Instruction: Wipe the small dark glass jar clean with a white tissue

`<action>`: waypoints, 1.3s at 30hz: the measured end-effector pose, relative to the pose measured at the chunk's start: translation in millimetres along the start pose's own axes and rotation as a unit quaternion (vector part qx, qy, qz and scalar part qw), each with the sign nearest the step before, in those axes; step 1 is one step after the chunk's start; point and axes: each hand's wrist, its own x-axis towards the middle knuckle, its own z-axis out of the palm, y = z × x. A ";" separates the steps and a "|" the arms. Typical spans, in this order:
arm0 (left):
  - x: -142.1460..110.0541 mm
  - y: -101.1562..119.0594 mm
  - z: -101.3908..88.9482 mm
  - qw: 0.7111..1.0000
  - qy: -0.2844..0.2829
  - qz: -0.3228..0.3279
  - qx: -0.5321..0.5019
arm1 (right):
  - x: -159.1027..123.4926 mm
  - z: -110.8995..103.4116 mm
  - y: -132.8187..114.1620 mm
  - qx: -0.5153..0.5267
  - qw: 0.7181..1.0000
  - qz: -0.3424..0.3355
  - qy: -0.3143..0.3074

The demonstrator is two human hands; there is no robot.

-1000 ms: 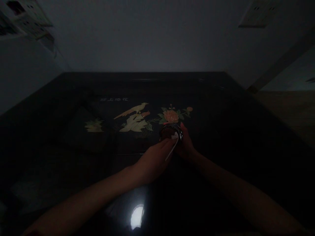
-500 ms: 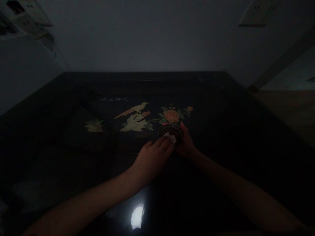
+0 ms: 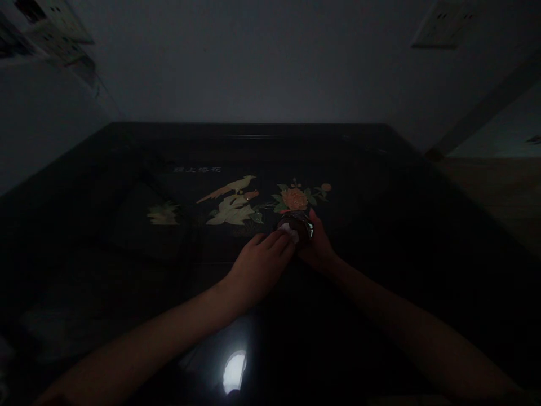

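Note:
A dark round dish [image 3: 302, 225] with a shiny faceted rim, much like a glass ashtray, is held over the table, tilted toward me. My right hand [image 3: 320, 249] is wrapped round its right side, thumb up along the edge; most of its fingers are hidden behind the dish. Pinched in my left hand [image 3: 262, 264] is a crumpled white tissue [image 3: 289, 230], pressed against the inside of the dish. The dim light hides finer detail of the dish.
Below lies a glossy black table [image 3: 346, 338] with an inlaid bird [image 3: 232, 187], an orange flower [image 3: 295, 198] and pale characters. A bright reflection shows near its front. The table's back edge meets a wall [image 3: 253, 67] with sockets [image 3: 442, 25] on it.
My left hand and the tissue have shifted slightly left and up within the dish. The dish has turned a little, and its right rim now catches light. My right hand keeps its hold.

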 end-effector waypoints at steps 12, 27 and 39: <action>5.1 16.5 15.4 0.926 0.100 -0.078 -0.355 | -3.5 5.5 1.2 -0.030 0.999 -0.024 0.022; 3.7 19.1 15.0 0.988 0.038 -0.048 -0.141 | -3.5 5.8 1.1 -0.035 0.999 -0.025 0.017; -1.6 0.2 1.0 0.998 -0.002 -0.031 0.046 | -3.8 4.9 0.3 -0.005 1.000 -0.020 0.010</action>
